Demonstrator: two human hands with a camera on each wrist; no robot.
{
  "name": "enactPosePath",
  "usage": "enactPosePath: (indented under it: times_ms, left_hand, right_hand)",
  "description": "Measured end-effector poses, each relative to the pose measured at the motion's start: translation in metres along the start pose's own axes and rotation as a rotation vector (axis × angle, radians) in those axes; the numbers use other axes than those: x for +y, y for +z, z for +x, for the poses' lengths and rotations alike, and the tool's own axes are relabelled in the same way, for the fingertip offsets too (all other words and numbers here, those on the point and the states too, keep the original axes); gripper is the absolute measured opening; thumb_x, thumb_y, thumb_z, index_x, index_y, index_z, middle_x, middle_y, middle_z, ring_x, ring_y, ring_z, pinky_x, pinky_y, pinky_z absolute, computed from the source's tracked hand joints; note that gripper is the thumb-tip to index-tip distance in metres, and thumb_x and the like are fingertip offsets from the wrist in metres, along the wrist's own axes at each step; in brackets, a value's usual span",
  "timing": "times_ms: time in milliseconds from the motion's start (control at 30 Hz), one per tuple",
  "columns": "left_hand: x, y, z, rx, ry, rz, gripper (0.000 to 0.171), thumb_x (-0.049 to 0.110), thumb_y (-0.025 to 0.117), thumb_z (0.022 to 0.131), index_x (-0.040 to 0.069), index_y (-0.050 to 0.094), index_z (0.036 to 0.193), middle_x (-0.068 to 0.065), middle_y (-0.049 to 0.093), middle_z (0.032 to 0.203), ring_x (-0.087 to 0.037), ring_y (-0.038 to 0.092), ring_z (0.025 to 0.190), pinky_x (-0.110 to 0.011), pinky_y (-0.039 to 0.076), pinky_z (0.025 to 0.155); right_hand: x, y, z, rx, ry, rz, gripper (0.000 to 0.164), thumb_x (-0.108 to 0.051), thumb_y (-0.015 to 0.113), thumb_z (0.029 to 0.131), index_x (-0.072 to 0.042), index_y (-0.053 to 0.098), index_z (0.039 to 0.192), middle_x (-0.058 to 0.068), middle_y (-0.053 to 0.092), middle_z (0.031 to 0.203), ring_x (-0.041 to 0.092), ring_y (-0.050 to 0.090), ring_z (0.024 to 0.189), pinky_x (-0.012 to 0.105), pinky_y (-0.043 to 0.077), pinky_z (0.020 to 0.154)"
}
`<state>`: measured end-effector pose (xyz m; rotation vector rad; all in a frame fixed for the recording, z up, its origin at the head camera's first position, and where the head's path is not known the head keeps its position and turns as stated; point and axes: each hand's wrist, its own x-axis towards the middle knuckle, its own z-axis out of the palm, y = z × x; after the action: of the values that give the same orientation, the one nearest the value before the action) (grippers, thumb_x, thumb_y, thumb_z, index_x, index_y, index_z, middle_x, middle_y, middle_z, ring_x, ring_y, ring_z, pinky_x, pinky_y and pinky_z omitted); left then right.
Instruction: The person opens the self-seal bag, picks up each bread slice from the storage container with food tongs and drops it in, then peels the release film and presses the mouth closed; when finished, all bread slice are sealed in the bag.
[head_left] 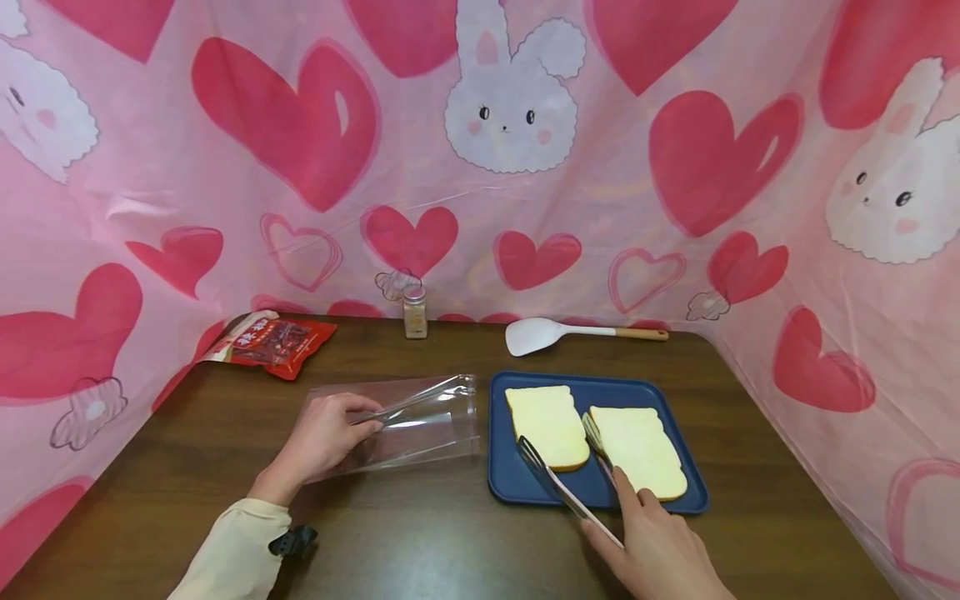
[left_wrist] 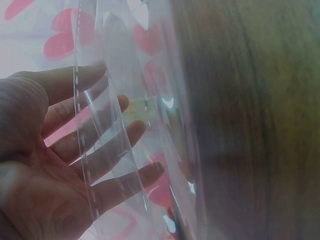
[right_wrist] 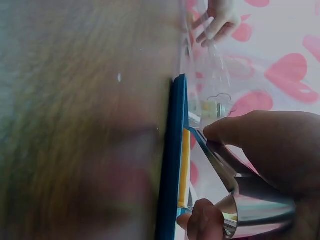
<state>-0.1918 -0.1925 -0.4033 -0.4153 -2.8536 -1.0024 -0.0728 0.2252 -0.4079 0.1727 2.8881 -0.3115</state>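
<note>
My left hand (head_left: pixel 336 435) pinches the upper film of a clear plastic bag (head_left: pixel 420 433) lying flat on the table, drawing a crease in it. In the left wrist view the thumb and spread fingers (left_wrist: pixel 115 192) show around and through the film. My right hand (head_left: pixel 652 542) grips metal tongs (head_left: pixel 573 502), their arms apart. One tong head is by the lower left of the left bread slice (head_left: pixel 551 421); the other is at the gap between it and the right bread slice (head_left: pixel 637 446). Both slices lie on a blue tray (head_left: pixel 504 475).
Behind the tray lies a white spatula (head_left: pixel 532 336) with a wooden handle. A small seasoning bottle (head_left: pixel 415 315) stands at the back, and a red food packet (head_left: pixel 281 342) lies at the back left. Pink patterned cloth (head_left: pixel 420 183) walls the table's back and sides.
</note>
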Motion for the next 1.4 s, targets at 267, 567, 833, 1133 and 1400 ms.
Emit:
enactPosePath:
  times_ms: [267,567,833,1133,1400]
  left_hand:
    - [0.000,-0.001,-0.001,0.000,0.006,0.010,0.018,0.011,0.085,0.088,0.011,0.083,0.106,-0.005,0.080,0.103,-0.016,0.065,0.085,-0.035,0.053,0.077]
    - [0.000,0.000,-0.001,-0.024,-0.014,-0.017,0.020,0.011,0.084,0.089,0.010,0.082,0.109,-0.006,0.080,0.105,-0.016,0.062,0.082,-0.032,0.052,0.073]
    - [0.000,0.001,0.000,-0.034,-0.017,-0.009,0.020,0.011,0.084,0.090,0.010,0.082,0.109,-0.006,0.080,0.104,-0.016,0.061,0.080,-0.029,0.049,0.068]
    - [-0.002,0.000,-0.001,-0.033,-0.018,-0.015,0.020,0.011,0.083,0.090,0.010,0.082,0.110,-0.006,0.080,0.105,-0.017,0.062,0.082,-0.031,0.050,0.071]
    - [0.001,0.000,-0.001,-0.039,-0.037,-0.023,0.020,0.010,0.083,0.090,0.010,0.082,0.110,-0.006,0.080,0.104,-0.016,0.061,0.080,-0.030,0.050,0.068]
  right_hand:
    - [-0.008,-0.001,0.007,-0.026,0.014,0.014,0.112,-0.082,0.064,0.084,0.002,0.043,0.155,0.027,0.067,0.120,0.038,0.070,0.093,0.069,0.059,0.081]
    - [0.011,-0.012,0.006,-0.018,-0.031,-0.042,0.100,-0.077,0.066,0.087,-0.013,0.043,0.160,0.024,0.067,0.130,0.036,0.070,0.096,0.072,0.056,0.079]
    - [-0.002,-0.005,0.005,-0.021,-0.008,-0.010,0.108,-0.082,0.064,0.085,-0.001,0.045,0.155,0.025,0.069,0.122,0.038,0.072,0.093,0.069,0.058,0.081]
    - [-0.004,-0.003,0.007,-0.017,0.005,-0.002,0.104,-0.079,0.066,0.086,-0.005,0.045,0.156,0.025,0.069,0.124,0.034,0.071,0.092,0.068,0.059,0.079]
    - [0.005,0.000,0.006,0.026,-0.040,0.008,0.092,-0.070,0.072,0.088,-0.012,0.048,0.155,0.022,0.071,0.130,0.036,0.073,0.102,0.068,0.059,0.083]
